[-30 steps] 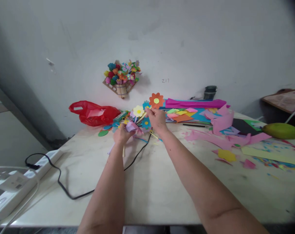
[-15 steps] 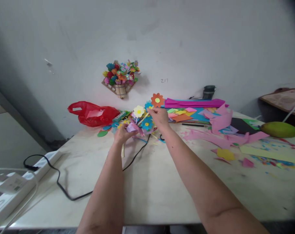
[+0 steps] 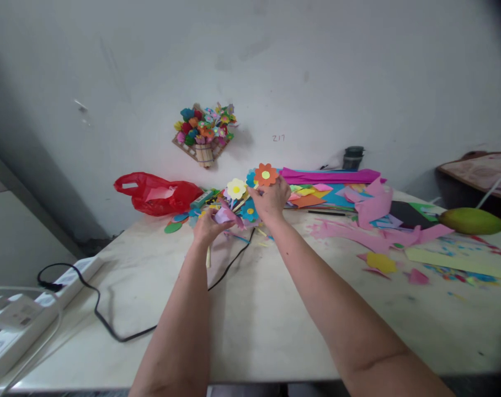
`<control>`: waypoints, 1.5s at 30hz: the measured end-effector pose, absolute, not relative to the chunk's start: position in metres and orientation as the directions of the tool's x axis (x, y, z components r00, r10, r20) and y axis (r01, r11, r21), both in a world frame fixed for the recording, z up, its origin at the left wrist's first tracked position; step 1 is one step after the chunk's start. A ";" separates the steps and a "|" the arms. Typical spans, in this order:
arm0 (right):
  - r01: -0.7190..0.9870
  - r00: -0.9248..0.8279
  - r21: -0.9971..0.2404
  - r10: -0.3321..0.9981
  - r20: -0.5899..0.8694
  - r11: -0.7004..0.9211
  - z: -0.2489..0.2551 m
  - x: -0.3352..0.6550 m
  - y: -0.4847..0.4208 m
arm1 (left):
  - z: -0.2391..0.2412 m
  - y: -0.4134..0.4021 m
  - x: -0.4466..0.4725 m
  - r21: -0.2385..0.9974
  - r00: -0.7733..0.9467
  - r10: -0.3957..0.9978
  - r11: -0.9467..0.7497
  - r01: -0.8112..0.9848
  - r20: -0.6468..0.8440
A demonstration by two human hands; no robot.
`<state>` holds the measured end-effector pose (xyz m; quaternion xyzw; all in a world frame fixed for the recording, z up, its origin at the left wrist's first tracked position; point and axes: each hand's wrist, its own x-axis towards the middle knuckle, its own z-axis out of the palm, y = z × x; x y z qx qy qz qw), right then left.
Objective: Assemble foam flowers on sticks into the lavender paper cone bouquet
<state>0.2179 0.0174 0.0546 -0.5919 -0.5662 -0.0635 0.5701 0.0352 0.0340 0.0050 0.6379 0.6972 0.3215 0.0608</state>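
Note:
My left hand is closed round the lower part of a bunch of paper flowers, where lilac paper shows at its fingers. The bunch includes a cream flower with a yellow centre and a blue flower. Higher and to the right, my right hand is closed at an orange paper flower, its thumb near a pale stem and its other fingers behind the petals. Another blue flower is partly covered by the orange one. Most stems are hidden by the hands.
A red plastic bag lies left of the bunch. Coloured paper sheets, pink scraps and a green oval fruit spread rightward. A black cable runs to a power strip. A flower basket hangs on the wall.
My right hand has shifted slightly, its fingers moving up behind the orange flower, which sits a little lower. My left hand keeps its hold on the bunch.

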 end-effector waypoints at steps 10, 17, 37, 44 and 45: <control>0.711 0.277 -0.619 0.676 0.683 0.334 0.048 0.206 0.016 | 0.004 0.036 0.038 0.543 -0.197 0.918 -0.023 0.839 0.343; 0.717 0.275 -0.619 0.685 0.675 0.321 0.050 0.210 0.015 | 0.009 0.030 0.040 0.549 -0.204 0.915 -0.023 0.836 0.349; 0.664 0.308 -0.675 0.704 0.640 0.322 0.059 0.207 0.008 | 0.003 0.035 0.039 0.603 -0.225 0.877 -0.088 0.793 0.424; 0.700 0.292 -0.592 0.596 0.748 0.400 0.054 0.212 0.010 | 0.014 0.026 0.042 0.655 -0.408 0.829 0.068 0.752 0.382; 0.690 0.319 -0.601 0.576 0.753 0.404 0.053 0.213 0.009 | 0.015 0.025 0.042 0.668 -0.433 0.820 0.086 0.739 0.374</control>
